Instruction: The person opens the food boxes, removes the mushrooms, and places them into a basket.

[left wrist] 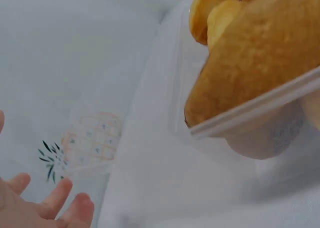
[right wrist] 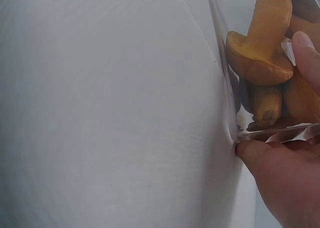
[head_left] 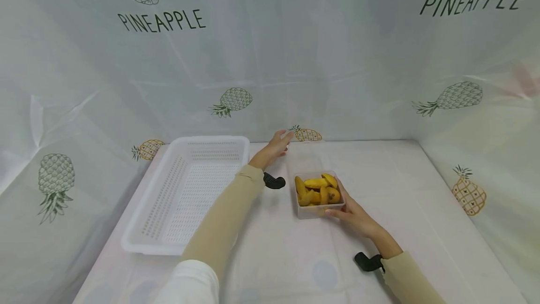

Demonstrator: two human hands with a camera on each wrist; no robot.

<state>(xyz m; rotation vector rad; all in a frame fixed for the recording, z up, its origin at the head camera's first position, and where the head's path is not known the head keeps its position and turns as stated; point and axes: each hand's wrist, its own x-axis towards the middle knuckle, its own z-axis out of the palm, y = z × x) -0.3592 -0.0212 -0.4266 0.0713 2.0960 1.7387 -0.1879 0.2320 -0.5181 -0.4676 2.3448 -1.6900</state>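
Note:
Brown-yellow mushrooms (head_left: 317, 190) fill a clear plastic box (head_left: 314, 212) on the table, a little right of the middle in the head view. My right hand (head_left: 352, 215) grips the box at its near right corner; in the right wrist view a thumb and finger show against its walls. Beyond the box, to the left, my left hand (head_left: 274, 148) reaches over the table's back edge with fingers spread. Nothing shows between those fingers (left wrist: 57, 198) in the left wrist view. A faint clear shape (head_left: 307, 159) lies behind the box; what it is I cannot tell.
A large white perforated basket (head_left: 141, 243) stands at the left of the table, beside my left forearm. White cloth printed with pineapples hangs behind and at both sides. Black wrist mounts (head_left: 274, 181) stick out from both sleeves.

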